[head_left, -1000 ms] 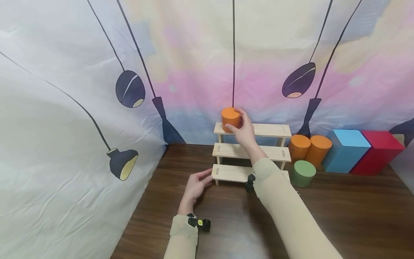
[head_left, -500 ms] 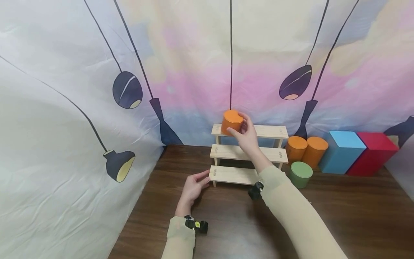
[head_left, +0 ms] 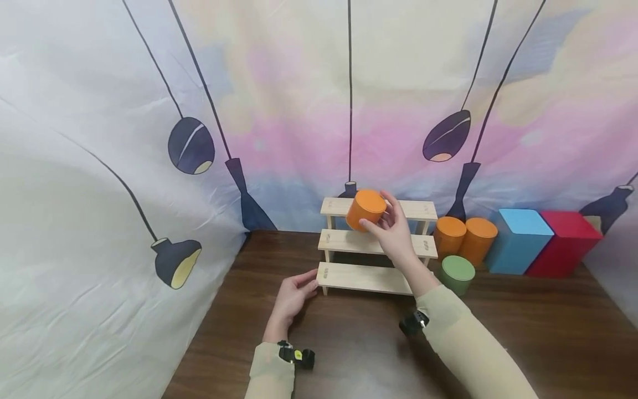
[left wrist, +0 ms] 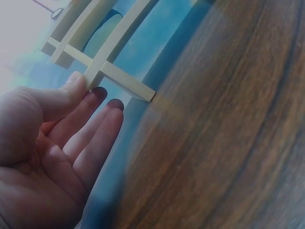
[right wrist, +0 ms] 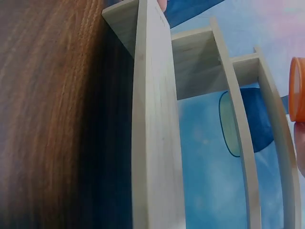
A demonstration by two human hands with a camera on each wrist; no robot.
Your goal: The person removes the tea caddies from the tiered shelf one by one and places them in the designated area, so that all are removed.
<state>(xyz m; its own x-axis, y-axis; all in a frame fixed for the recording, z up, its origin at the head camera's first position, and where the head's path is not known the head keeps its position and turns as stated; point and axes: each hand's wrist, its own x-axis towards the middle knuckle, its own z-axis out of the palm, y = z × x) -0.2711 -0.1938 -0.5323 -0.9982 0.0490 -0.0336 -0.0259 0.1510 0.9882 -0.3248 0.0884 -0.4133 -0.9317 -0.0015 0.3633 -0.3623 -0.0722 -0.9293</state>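
Note:
A three-tier wooden display shelf (head_left: 366, 279) stands on the dark table against the backdrop. My left hand (head_left: 289, 299) pinches the left end of its lowest board; the left wrist view shows the thumb (left wrist: 75, 86) on the board's end with the fingers beneath. My right hand (head_left: 397, 238) grips an orange cylindrical box (head_left: 367, 210) from its right side, thumb in front. Slightly tilted, the box overlaps the top and middle boards in the head view. Only its rim end (right wrist: 299, 90) and a bit of a finger show at the right wrist view's edge.
To the shelf's right stand two more orange cylinders (head_left: 476, 241), a short green cylinder (head_left: 457, 275), a light blue block (head_left: 520, 242) and a red block (head_left: 568, 244). A fabric backdrop (head_left: 279, 111) with printed lamps rises behind and along the left.
My right hand has lifted the orange cylindrical box off the top board and brought it forward and slightly right. The left hand has stayed at the shelf's lower left end.

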